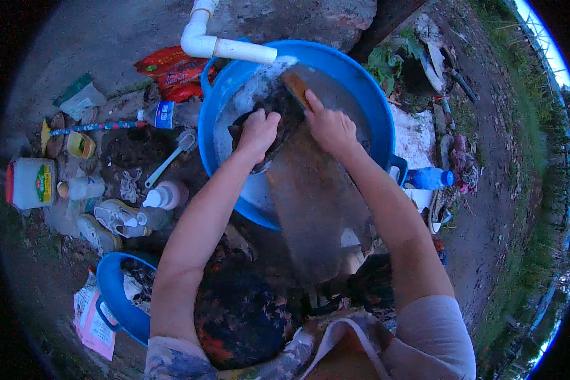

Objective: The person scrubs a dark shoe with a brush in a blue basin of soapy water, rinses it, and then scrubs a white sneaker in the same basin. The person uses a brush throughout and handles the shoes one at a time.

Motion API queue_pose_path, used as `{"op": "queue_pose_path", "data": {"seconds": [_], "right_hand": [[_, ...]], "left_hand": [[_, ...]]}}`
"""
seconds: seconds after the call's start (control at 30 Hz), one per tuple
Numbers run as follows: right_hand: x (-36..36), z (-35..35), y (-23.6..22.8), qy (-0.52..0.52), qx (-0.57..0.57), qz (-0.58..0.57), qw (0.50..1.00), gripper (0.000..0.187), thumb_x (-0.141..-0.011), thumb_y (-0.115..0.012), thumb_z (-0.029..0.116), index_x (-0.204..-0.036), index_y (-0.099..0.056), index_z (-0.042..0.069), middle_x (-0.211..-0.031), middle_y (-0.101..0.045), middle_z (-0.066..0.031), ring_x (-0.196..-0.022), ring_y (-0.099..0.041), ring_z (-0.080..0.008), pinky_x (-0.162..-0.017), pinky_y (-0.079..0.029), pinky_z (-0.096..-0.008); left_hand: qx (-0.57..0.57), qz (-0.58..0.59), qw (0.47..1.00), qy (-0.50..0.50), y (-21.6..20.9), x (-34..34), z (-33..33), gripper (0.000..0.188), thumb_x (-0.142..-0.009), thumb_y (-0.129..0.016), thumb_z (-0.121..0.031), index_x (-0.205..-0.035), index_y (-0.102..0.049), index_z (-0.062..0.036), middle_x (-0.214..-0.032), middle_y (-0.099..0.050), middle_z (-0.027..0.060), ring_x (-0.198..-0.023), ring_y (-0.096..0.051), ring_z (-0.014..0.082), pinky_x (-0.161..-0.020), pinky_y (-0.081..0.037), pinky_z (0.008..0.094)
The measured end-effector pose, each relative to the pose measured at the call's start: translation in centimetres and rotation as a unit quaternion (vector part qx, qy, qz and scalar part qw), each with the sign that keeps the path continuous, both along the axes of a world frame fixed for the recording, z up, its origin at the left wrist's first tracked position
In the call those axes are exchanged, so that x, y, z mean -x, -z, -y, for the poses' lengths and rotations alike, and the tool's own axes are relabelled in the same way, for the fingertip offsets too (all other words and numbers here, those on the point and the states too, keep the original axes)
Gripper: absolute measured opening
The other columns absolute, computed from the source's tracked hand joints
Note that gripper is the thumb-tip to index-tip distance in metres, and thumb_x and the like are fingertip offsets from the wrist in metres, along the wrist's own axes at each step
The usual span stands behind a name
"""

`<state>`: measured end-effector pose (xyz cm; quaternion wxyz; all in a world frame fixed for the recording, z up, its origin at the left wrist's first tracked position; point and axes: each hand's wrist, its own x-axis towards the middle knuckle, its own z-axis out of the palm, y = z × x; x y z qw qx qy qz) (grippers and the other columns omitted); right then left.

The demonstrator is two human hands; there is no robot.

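Nearest me, one small blue basin (112, 290) of dark contents (139, 276) stands at eight o'clock; beyond, at twelve, one large tub (385, 114) contains sudsy water (249, 96), my left grip (258, 134) holding one dark item (289, 118), my right grip (329, 126) one wooden tool (296, 88).

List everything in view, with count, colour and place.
Large round plastic tub: one, blue, centre
Bent plastic pipe: one, white, over tub
Soft item: one, dark, in tub
Oblong wooden block: one, brown, over tub
Long flat board: one, brown, tub to lap
Crumpled plastic packaging: uncounted, red, upper left
Shoes: two, pale, left
Capped plastic bottle: one, pinkish, beside shoes
Boxy plastic container: one, whitish, far left
Handled brush: one, whitish, left of tub
Plastic bottle: one, blue, right of tub
Small plastic basin: one, blue, lower left
Packet: one, pinkish, beside basin
Grass: uncounted, green, right
Left grip: one, bare, on soft item
Right grip: one, bare, around block
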<state>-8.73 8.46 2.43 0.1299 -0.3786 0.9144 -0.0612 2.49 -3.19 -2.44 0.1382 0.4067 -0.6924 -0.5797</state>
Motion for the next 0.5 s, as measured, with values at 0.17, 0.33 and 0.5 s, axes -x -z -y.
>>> {"op": "queue_pose_path", "data": {"seconds": [0.17,0.33,0.5], "right_hand": [[-3.7,-2.3,-1.2,-0.057,-0.049,0.019,0.997,0.048,-0.091,-0.044,0.035,-0.137,-0.033,0.028,-0.085,-0.064,-0.0199,-0.08,-0.062,-0.0388,-0.073,-0.049,-0.0498],[-2.1,-1.7,-2.0,-0.066,-0.061,-0.019,0.996,0.048,-0.09,-0.046,0.034,-0.136,-0.035,0.026,-0.086,-0.065,-0.0194,-0.081,-0.063,-0.0382,-0.075,-0.05,-0.0486],[-2.5,-0.2,0.8,-0.048,-0.007,-0.012,0.999,0.048,-0.088,-0.049,0.035,-0.134,-0.038,0.025,-0.084,-0.065,-0.0203,-0.078,-0.063,-0.0387,-0.075,-0.05,-0.0485]], "left_hand": [[-0.08,-0.048,0.995,-0.038,0.8,-0.5,0.5,0.042,-0.079,-0.049,-0.028,-0.095,-0.055,0.0109,-0.096,-0.059,0.0269,-0.094,-0.056,0.0363,-0.082,-0.042,0.0401],[-0.031,-0.001,0.999,0.026,0.4,-0.6,0.1,0.038,-0.083,-0.056,-0.027,-0.105,-0.056,0.004,-0.1,-0.062,0.0168,-0.093,-0.057,0.0285,-0.081,-0.043,0.0352],[0.013,-0.013,0.998,0.054,0.4,-0.9,0.4,0.034,-0.083,-0.059,-0.025,-0.104,-0.057,0.002,-0.098,-0.062,0.0166,-0.09,-0.058,0.0287,-0.08,-0.043,0.0367]]}}
